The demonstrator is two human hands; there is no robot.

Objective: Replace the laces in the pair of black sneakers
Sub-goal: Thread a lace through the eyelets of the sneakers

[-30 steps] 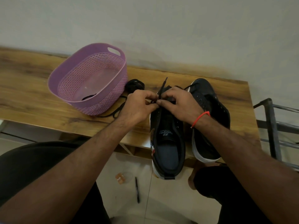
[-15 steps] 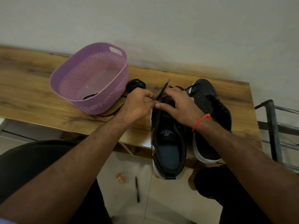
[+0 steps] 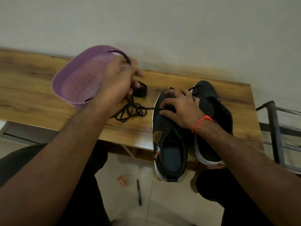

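On the floor nearest the viewer lie a pen [image 3: 139, 192] and a small orange thing [image 3: 121, 180], both below the heel of the near sneaker [image 3: 169, 144]. That sneaker sits on the wooden worktop [image 3: 40, 101] with its heel hanging over the front edge and its opening empty of lace along the visible eyelets. The second sneaker [image 3: 211, 111] stands just to its right, touching it. The right hand [image 3: 180, 106], with a red thread [image 3: 202, 122] on its wrist, rests over the front part of the near sneaker, fingers curled down on the upper. A black lace [image 3: 130, 111] runs from under those fingers leftward and piles in loose loops on the worktop just left of the sneaker. The left hand [image 3: 118, 79], blurred, is raised left of and beyond the sneaker, gripping a strand of the lace that arcs above it. A small black bundle [image 3: 141, 90] lies beyond the loops. Farther left, a purple basket [image 3: 73, 82] stands partly behind the left hand.
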